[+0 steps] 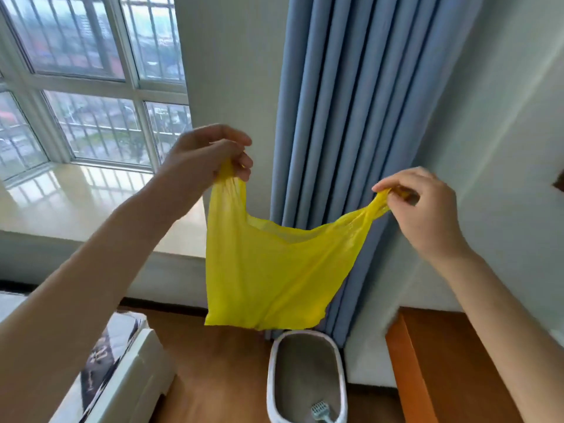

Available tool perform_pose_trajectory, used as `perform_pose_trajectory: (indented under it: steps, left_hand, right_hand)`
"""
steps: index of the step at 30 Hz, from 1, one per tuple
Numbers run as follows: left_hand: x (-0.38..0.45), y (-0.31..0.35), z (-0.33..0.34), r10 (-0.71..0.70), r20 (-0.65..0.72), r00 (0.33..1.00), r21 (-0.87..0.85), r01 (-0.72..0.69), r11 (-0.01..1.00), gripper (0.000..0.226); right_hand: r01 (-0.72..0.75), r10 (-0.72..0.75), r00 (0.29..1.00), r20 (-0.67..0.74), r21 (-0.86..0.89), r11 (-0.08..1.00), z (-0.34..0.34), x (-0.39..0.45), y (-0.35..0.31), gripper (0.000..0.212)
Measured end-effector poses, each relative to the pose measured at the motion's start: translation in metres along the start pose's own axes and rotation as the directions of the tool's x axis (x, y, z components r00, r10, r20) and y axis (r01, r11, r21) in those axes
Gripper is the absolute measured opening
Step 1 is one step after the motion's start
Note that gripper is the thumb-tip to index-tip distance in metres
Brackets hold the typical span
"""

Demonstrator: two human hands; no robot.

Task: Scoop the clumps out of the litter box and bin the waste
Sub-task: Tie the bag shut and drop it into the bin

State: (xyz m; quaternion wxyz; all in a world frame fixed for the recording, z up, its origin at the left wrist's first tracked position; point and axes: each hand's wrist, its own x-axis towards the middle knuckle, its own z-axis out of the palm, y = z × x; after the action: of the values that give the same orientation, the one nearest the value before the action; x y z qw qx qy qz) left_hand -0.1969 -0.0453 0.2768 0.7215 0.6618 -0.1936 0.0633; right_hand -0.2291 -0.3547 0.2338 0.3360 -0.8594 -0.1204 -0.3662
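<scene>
Litter box (pixel 306 377) sits on the wooden floor (pixel 213 361) at the near centre, pushed up against the foot of the blue curtain (pixel 351 117), with a pale scoop (pixel 320 414) lying in the grey litter at its near end; no clumps can be told apart from here. Above it a thin yellow plastic bag (pixel 274 270) hangs stretched between both hands: the left hand (pixel 207 154) pinches one handle in curled fingers, and the right hand (pixel 427 209) pinches the other between thumb and fingertips. The film looks flimsy, so pulling the handles further apart could tear it, and a loose pinch could let a handle slip and drop the bag into the litter. With both hands taken, neither is free for the scoop. Room is tight: an orange-brown cabinet (pixel 442 377) stands just right of the box, the wall and curtain close behind it, and a white unit (pixel 131 377) lies to the left, leaving the near floor as the open side.
</scene>
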Motion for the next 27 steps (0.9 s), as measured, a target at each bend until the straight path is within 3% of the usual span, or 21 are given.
perform_pose_trajectory:
  steps: [3, 7, 12, 16, 19, 23, 25, 27]
  left_hand:
    - [-0.007, 0.001, 0.038, 0.055, 0.007, 0.998, 0.006, -0.055, 0.998, 0.020]
    - [-0.027, -0.046, 0.075, -0.209, 0.013, 0.978, 0.000, 0.209, 0.978, 0.020]
    - [-0.030, -0.067, 0.085, -0.311, 0.087, 0.946, 0.048, 0.308, 0.950, 0.017]
    - [-0.024, -0.067, 0.106, -0.344, 0.245, 0.906, 0.410, 0.224, 0.884, 0.024]
    - [-0.017, -0.064, 0.127, -0.299, 0.310, 0.902, 0.600, 0.058, 0.798, 0.006]
    - [-0.003, -0.059, 0.145, -0.181, 0.231, 0.956, 0.611, 0.002, 0.792, 0.021]
    - [0.001, -0.056, 0.155, -0.138, 0.197, 0.971, 0.599, -0.008, 0.801, 0.021]
    - [0.000, -0.051, 0.163, -0.121, 0.234, 0.965, 0.600, -0.045, 0.798, 0.015]
  right_hand:
    - [-0.007, 0.008, 1.000, -0.012, 0.106, 0.994, -0.003, -0.003, -0.012, 0.029]
    - [-0.084, 0.054, 0.958, 0.283, 0.098, 0.992, 0.020, -0.032, -0.004, 0.036]
    - [-0.151, 0.067, 0.937, 0.343, 0.224, 0.963, 0.023, -0.033, -0.009, 0.029]
    - [-0.145, 0.056, 0.943, 0.327, 0.256, 0.956, 0.021, -0.021, -0.015, 0.024]
    - [-0.183, 0.096, 0.953, 0.287, 0.293, 0.938, 0.016, -0.014, -0.013, 0.023]
    - [-0.350, 0.251, 0.931, 0.263, 0.459, 0.817, 0.013, -0.037, 0.004, 0.036]
    - [-0.362, 0.268, 0.916, 0.298, 0.326, 0.873, 0.026, -0.063, 0.017, 0.051]
    - [-0.336, 0.269, 0.915, 0.300, 0.197, 0.921, 0.043, -0.083, 0.028, 0.038]
